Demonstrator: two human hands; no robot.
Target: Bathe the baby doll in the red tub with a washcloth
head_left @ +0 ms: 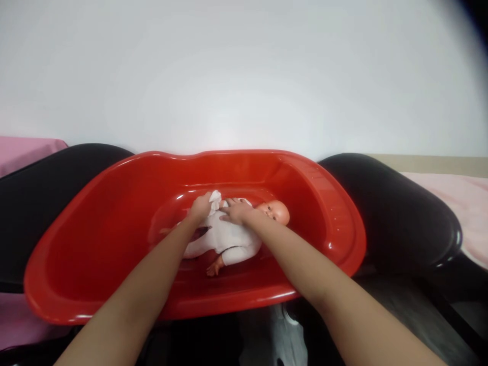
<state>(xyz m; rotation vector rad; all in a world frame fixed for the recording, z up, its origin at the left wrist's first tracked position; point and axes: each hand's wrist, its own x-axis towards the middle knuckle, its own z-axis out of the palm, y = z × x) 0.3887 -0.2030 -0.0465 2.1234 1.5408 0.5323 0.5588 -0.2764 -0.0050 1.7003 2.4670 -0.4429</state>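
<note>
A baby doll [234, 235] in a white long-sleeved suit lies on its back inside a red baby bathtub [95, 244], its head toward the right. My left hand [200, 208] is closed on a crumpled white cloth [215, 198] beside the doll's far hand. Over the doll's chest and far arm, my right hand [237, 210] curls its fingers round that arm, with the thumb on the near side. The doll's near arm rests along its side, hand on the tub floor. My left forearm partly hides its legs.
Black rounded surfaces flank the tub on the left [23, 218] and right [392, 208]. Pink cloth [26, 152] shows at the far left, with a paler pink cover [457, 203] at the right. A plain white wall [236, 76] rises behind. The tub's rim curves close under both forearms.
</note>
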